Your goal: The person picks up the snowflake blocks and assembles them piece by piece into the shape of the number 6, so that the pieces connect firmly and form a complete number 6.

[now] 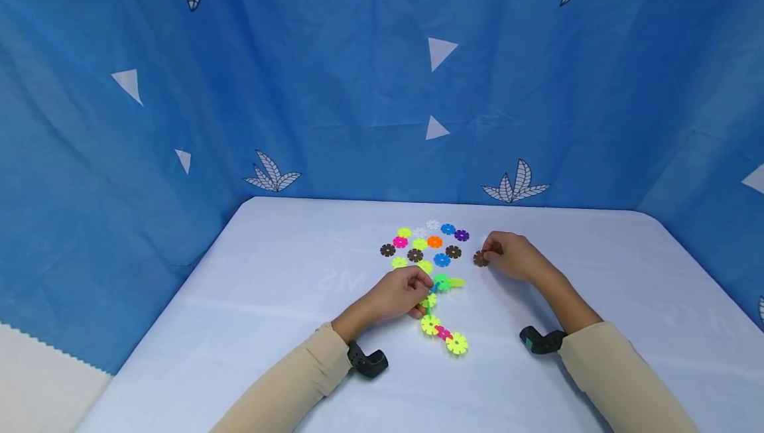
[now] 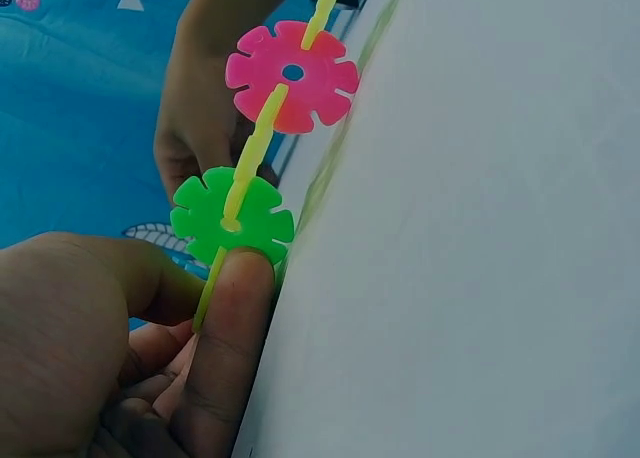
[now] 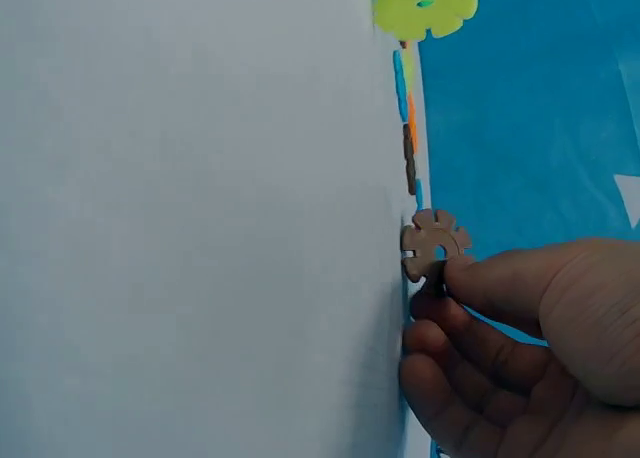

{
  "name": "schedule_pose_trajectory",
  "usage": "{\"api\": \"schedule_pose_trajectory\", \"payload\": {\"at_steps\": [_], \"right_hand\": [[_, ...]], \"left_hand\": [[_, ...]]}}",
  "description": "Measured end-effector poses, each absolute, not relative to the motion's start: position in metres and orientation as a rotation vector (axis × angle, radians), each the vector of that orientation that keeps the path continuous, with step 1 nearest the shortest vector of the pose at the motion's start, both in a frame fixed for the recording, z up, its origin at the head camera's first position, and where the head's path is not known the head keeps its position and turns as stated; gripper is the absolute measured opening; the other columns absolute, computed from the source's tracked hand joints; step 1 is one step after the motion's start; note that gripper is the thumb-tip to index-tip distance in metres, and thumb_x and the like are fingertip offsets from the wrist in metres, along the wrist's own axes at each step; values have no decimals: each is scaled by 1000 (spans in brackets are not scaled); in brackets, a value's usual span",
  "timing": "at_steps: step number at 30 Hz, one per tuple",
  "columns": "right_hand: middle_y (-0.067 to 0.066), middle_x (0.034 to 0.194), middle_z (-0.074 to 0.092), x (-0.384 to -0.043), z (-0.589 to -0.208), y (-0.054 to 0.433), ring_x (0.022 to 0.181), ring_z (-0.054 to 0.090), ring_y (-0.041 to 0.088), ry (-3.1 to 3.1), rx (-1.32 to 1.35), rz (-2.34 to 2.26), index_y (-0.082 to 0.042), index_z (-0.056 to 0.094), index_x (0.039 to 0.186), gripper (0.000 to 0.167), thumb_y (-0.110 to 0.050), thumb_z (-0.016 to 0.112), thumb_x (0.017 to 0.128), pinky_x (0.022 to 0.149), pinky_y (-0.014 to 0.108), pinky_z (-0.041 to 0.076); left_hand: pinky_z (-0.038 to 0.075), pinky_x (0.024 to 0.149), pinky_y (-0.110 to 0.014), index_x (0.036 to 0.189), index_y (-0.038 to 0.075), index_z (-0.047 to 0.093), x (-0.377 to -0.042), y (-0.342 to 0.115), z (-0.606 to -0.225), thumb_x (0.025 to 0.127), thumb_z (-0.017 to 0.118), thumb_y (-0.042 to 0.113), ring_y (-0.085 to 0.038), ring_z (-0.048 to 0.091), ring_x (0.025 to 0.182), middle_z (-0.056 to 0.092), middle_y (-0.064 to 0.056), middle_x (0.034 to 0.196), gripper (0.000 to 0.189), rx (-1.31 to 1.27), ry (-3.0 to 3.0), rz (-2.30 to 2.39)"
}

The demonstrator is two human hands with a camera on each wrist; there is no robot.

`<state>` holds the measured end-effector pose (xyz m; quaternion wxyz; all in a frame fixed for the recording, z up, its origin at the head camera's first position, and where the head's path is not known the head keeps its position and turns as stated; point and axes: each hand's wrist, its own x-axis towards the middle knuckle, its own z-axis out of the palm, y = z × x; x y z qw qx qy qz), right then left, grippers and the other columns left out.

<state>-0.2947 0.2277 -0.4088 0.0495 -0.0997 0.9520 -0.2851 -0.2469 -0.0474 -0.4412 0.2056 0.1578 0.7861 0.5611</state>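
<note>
My left hand (image 1: 395, 292) holds a chain of notched, flower-shaped plastic discs, pinching a yellow disc (image 2: 207, 296) between thumb and fingers. From there the chain runs toward me through a green disc (image 2: 232, 216), more yellow discs and a pink disc (image 2: 290, 76), down to a yellow end disc (image 1: 457, 343). Beyond the fingers a green disc (image 1: 442, 282) and a yellow one belong to its far part; the left fingers hide some of the links between. Off to the right, my right hand (image 1: 514, 257) pinches a single brown disc (image 3: 435, 246) by its edge, upright, just over the table.
Loose discs lie spread behind the left hand, among them an orange disc (image 1: 434, 242), a purple disc (image 1: 461, 235), a blue disc (image 1: 442, 260) and a dark brown disc (image 1: 388, 250). A blue printed curtain (image 1: 370, 88) hangs behind the white table (image 1: 251, 300).
</note>
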Motion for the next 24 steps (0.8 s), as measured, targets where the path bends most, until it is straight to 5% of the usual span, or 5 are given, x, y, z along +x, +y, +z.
{"api": "schedule_pose_trajectory", "payload": {"at_steps": [12, 24], "right_hand": [[7, 83, 61, -270, -408, 223, 74, 55, 23, 2667, -365, -1175, -6, 67, 101, 5, -7, 67, 97, 62, 29, 50], [9, 84, 63, -259, -416, 219, 75, 57, 24, 2491, -293, -1342, -3, 65, 103, 9, -9, 66, 97, 67, 31, 52]], "left_hand": [[58, 66, -29, 130, 6, 62, -248, -48, -442, 102, 60, 9, -18, 68, 66, 60, -8, 82, 28, 457, 2209, 1560], [58, 65, -28, 128, 3, 65, -247, -48, -441, 100, 60, 6, -17, 67, 66, 59, -9, 83, 28, 431, 2219, 1549]]}}
